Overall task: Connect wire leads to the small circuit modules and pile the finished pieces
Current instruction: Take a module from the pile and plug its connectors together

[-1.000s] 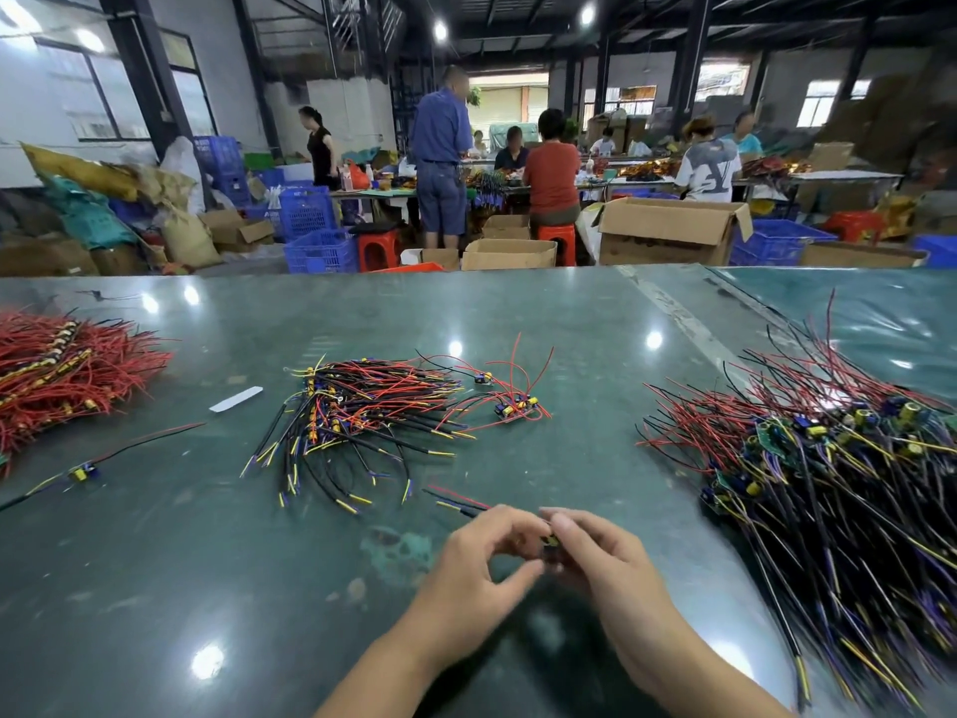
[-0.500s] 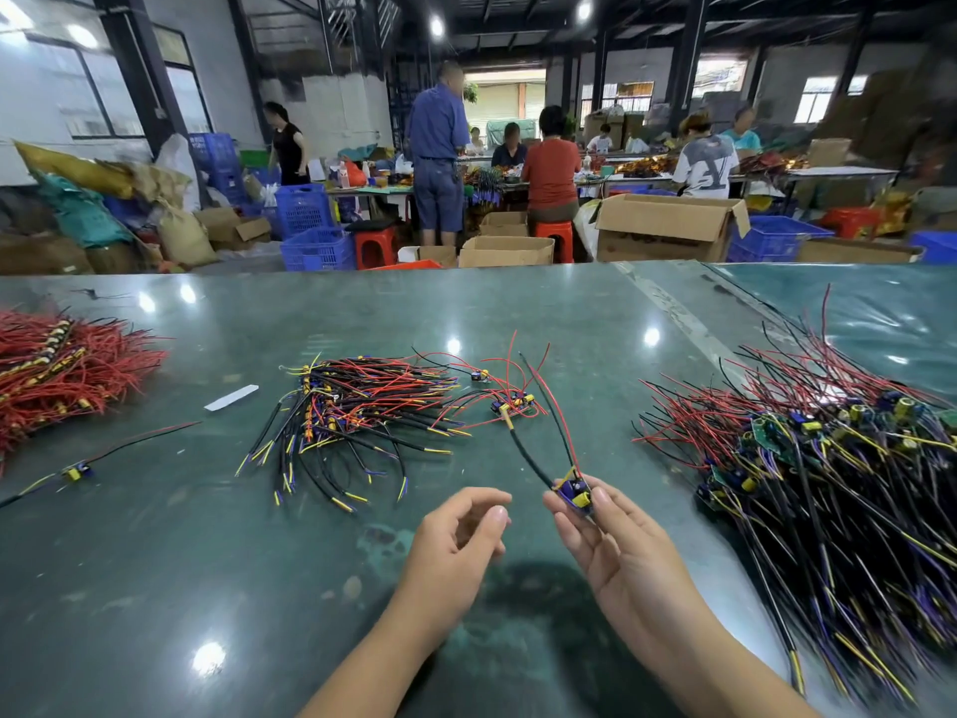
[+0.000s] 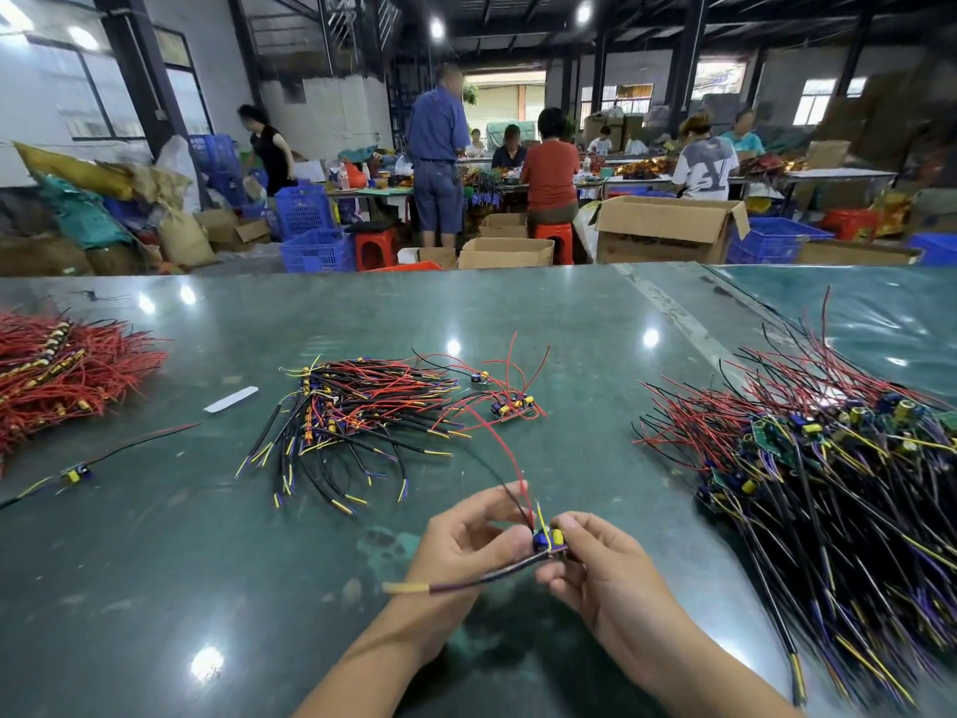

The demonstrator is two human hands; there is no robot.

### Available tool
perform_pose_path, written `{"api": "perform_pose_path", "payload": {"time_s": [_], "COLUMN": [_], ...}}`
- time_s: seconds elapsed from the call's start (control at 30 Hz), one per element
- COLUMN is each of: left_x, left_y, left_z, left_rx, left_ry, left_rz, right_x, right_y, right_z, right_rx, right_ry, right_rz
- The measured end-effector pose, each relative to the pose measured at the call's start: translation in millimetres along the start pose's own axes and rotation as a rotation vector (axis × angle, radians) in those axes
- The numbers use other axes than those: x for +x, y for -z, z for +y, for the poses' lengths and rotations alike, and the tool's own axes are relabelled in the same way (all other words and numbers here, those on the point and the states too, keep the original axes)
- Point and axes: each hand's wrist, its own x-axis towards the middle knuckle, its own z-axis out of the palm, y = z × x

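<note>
**Closely held: one module between both hands**

Nearest the camera, a small circuit module (image 3: 548,540) is pinched between the left hand (image 3: 468,541) and the right hand (image 3: 603,567), just above the green bench (image 3: 155,588). The fingers of both hands are curled round it, the thumbs pressed at its sides. Its blue and yellow parts are turned upward. A dark sheathed lead (image 3: 466,580) with a yellow tip is seen running from the module leftward and slightly down, its long axis nearly level. A thin red wire (image 3: 505,448) and a black one rise from the module and arc away toward the far left.

No writing can be read on the module; it is too small and blurred.

Farther out, a middle pile of wired pieces (image 3: 352,412) is spread on the bench, with a few loose modules (image 3: 510,406) just beside it. A large heap of wired boards (image 3: 828,474) lies at the right, a bundle of red wires (image 3: 62,370) at the left, and a single wired piece (image 3: 77,474) near it. A white strip (image 3: 231,399) lies between them.

Beyond the bench, cardboard boxes (image 3: 668,228) and blue crates (image 3: 305,230) are seen, with people at far tables. A large "Y" is printed on one person's shirt (image 3: 707,168).
</note>
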Motion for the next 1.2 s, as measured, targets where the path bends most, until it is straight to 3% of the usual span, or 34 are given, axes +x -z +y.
{"api": "perform_pose_path", "payload": {"time_s": [0.2, 0.33, 0.43, 0.53, 0.63, 0.7, 0.83, 0.93, 1.07, 1.2], "left_x": [6, 9, 9, 8, 7, 7, 4, 4, 7, 5], "left_y": [-2, 0, 2, 0, -3, -4, -4, -9, -7, -4], "left_z": [-7, -10, -12, -13, -10, -8, -6, -6, -3, 0], "left_rx": [0.140, 0.124, 0.163, 0.350, 0.309, 0.173, 0.104, 0.075, -0.114, -0.264], "left_ry": [0.019, 0.043, 0.083, 0.067, 0.089, 0.109, 0.099, 0.093, 0.084, 0.207], "left_rz": [0.229, 0.365, 0.403, 0.365, 0.361, 0.376, 0.359, 0.355, 0.414, 0.381], "right_x": [0, -1, 1, 7, 11, 11, 9, 13, 10, 6], "right_y": [-4, 6, 9, 6, 5, 7, 4, 10, 6, -1], "right_z": [11, 18, 18, 18, 15, 12, 3, -2, -5, -2], "right_rx": [-0.480, -1.088, -1.353, -1.439, -1.358, -1.260, -0.505, -0.098, 0.060, 0.005], "right_ry": [0.184, 0.606, 0.888, 1.169, 1.315, 1.244, 0.579, 0.279, 0.200, 0.240], "right_rz": [0.010, -0.037, -0.148, -0.130, -0.104, -0.055, 0.221, 0.294, 0.270, 0.209]}}
